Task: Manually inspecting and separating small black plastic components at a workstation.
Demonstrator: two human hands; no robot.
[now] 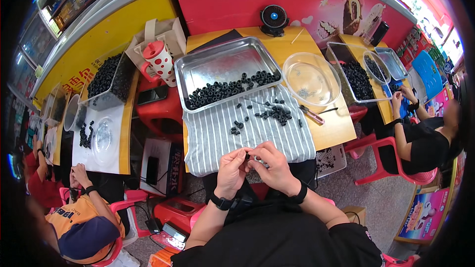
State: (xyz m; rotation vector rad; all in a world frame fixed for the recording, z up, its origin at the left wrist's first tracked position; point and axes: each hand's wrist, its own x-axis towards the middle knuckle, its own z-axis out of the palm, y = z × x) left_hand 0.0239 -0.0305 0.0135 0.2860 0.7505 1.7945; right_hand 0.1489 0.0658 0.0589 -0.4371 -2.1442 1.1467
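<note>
Head view: left hand [231, 172] and right hand [274, 169] pinch a small black part [248, 156], mostly hidden; probably light, stiff; best gripped by its sides.

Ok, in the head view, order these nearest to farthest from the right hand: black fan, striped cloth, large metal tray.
1. Striped cloth, just beyond the right hand
2. Large metal tray, ahead and slightly left
3. Black fan, farthest ahead

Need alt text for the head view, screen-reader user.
A person's left hand and right hand meet fingertip to fingertip at a small dark piece, by a striped cloth strewn with black parts. Beyond, a metal tray holds more, with a clear round tub to its right. Co-workers sit on both sides.
</note>
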